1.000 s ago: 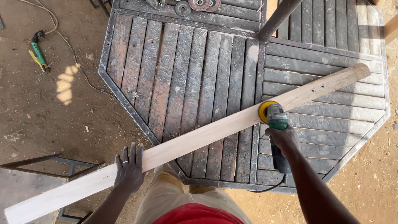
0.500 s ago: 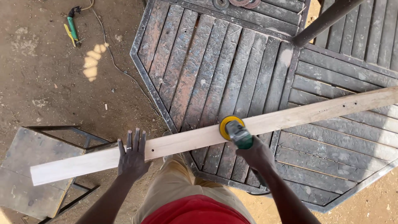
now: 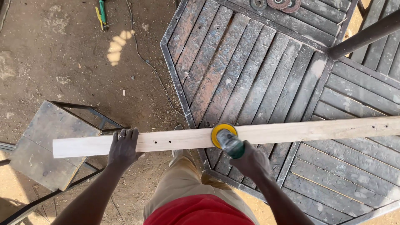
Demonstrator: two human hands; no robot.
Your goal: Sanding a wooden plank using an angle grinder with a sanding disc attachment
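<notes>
My left hand [image 3: 123, 148] lay flat, fingers spread, pressing down on the long pale wooden plank [image 3: 291, 131], which ran from nine to three o'clock across the dark slatted octagonal metal table [image 3: 258, 71]. My right hand [image 3: 250, 160] was wrapped tight around the green sander with its yellow disc [image 3: 223, 135], the disc resting on the plank's middle.

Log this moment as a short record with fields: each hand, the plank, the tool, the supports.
left hand: pressed flat on the plank, fingers over its far edge
right hand: gripping the sander body
plank: long, pale, lying across the table, two small holes near the left hand
sander: yellow disc on the plank
table: dark slatted metal
stool: under the plank's left end
</notes>
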